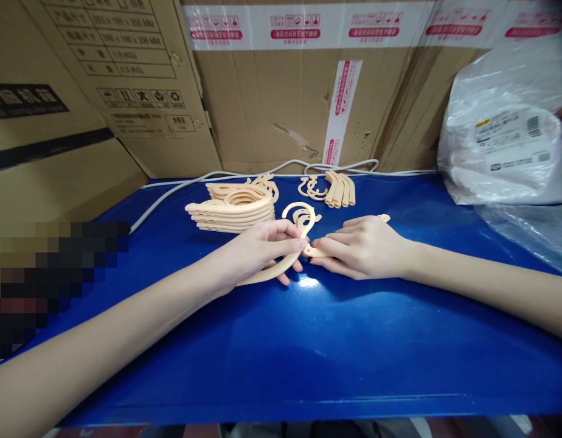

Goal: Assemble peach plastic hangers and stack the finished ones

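A peach plastic hanger [303, 222] lies on the blue table [308, 340], gripped from both sides. My left hand [263, 249] is closed round its left arm, whose curved bar sticks out below my fingers. My right hand [365, 246] is closed on the hanger's right arm, with the tip poking out past my knuckles. The hook part rises between the two hands. Behind my left hand sits a stack of assembled peach hangers [233, 208]. Further back, a small pile of loose peach hanger parts [331, 188] lies near the boxes.
Cardboard boxes [281, 91] wall off the back and left of the table. A white cable [180, 191] runs along the rear edge. A large clear plastic bag [504, 134] with a label sits at the right, with crumpled plastic [531, 234] in front of it.
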The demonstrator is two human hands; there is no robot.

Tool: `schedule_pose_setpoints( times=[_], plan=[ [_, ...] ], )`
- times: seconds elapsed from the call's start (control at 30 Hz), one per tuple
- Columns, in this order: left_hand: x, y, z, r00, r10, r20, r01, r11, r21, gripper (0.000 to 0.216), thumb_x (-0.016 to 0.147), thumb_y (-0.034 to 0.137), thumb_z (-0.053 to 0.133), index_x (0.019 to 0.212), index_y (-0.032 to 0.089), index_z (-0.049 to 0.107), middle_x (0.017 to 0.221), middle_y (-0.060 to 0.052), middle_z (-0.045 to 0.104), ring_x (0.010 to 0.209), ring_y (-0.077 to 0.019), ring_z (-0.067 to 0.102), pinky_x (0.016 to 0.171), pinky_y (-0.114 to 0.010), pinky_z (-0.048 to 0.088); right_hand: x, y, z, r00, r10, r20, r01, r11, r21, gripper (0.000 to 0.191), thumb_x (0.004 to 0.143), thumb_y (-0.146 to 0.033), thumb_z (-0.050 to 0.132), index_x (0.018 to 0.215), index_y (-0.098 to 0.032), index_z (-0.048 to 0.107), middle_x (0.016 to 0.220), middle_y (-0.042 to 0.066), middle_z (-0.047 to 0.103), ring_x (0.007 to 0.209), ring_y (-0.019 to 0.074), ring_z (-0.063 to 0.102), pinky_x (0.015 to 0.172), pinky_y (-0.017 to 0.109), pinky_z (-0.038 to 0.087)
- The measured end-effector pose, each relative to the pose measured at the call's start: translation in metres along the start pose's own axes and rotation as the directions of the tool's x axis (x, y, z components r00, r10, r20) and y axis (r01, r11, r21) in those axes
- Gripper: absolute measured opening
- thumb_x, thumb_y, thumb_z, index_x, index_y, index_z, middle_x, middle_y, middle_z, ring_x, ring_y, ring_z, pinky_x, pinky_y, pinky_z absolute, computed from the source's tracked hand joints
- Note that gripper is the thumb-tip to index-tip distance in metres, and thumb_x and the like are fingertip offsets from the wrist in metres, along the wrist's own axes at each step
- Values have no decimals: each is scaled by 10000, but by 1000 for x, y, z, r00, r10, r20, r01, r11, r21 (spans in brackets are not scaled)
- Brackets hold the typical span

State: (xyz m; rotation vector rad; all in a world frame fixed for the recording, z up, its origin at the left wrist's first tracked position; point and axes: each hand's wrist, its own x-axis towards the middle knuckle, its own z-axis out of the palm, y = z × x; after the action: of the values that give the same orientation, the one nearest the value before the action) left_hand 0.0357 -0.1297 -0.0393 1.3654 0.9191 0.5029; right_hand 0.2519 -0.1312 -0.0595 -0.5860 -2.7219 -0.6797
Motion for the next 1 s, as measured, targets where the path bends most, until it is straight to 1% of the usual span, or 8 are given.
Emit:
schedule_pose_setpoints(
  times=[0.13,0.27,0.4,0.5,0.63,0.77,0.87,1.0],
  plan=[
    [1,-1,0,1000,-3,10,3,1000,24,156,820,286,661,827,170,558,643,7,618,635,-130,637,512,-200,539,1,0,0,998,-10,-61,9,1000,-17,416,1020,-372,345,779,-164,612,577,-24,589,459,91,468,486,280,290],
    [1,0,1,1000,-6,10,6,1000,22,120,841,259,633,835,166,557,657,11,618,635,-122,638,515,-198,546,1,-1,-1,994,-22,-107,16,998,-60,406,1011,-362,375,739,-168,605,555,-32,573,447,88,458,481,274,294],
    [0,1,1,1000,-6,9,5,1000,24,133,825,261,659,843,165,570,681,10,624,637,-119,644,516,-196,551,0,-2,-1,997,-10,-76,6,998,-56,428,1014,-374,357,725,-171,599,533,-31,572,420,86,440,474,273,286],
    [0,0,0,1000,17,15,-18,999,28,215,775,319,727,835,170,583,694,5,634,650,-128,656,533,-204,552,0,-1,-1,999,12,-34,-12,1000,-7,437,1018,-374,334,734,-171,596,530,-28,575,412,83,428,474,275,274],
    [1,-2,-2,1000,11,20,-12,999,42,258,753,362,750,821,171,591,694,-3,650,670,-150,670,543,-224,549,0,1,-1,1000,11,-13,-10,995,95,424,1015,-381,338,752,-171,596,546,-23,579,422,87,424,481,280,257],
    [2,-2,-1,1000,1,13,-2,999,44,211,773,317,727,814,161,592,698,-12,663,652,-150,670,530,-226,543,-1,3,2,993,117,0,-114,969,218,370,977,-437,424,813,-183,638,507,-36,537,421,91,413,474,259,226],
    [3,-2,0,1000,-11,-4,11,999,35,147,799,260,689,807,153,589,687,-12,662,628,-138,661,516,-220,543,-1,4,3,982,188,-15,-175,941,291,368,947,-462,482,784,-179,653,466,-47,483,422,90,410,465,243,221],
    [3,-2,0,1000,-7,-9,8,1000,17,127,795,241,688,800,151,599,697,-12,668,629,-138,664,515,-221,546,0,3,3,977,196,-80,-162,936,312,377,924,-454,536,709,-164,646,508,-29,534,455,93,426,499,248,272]
  ],
)
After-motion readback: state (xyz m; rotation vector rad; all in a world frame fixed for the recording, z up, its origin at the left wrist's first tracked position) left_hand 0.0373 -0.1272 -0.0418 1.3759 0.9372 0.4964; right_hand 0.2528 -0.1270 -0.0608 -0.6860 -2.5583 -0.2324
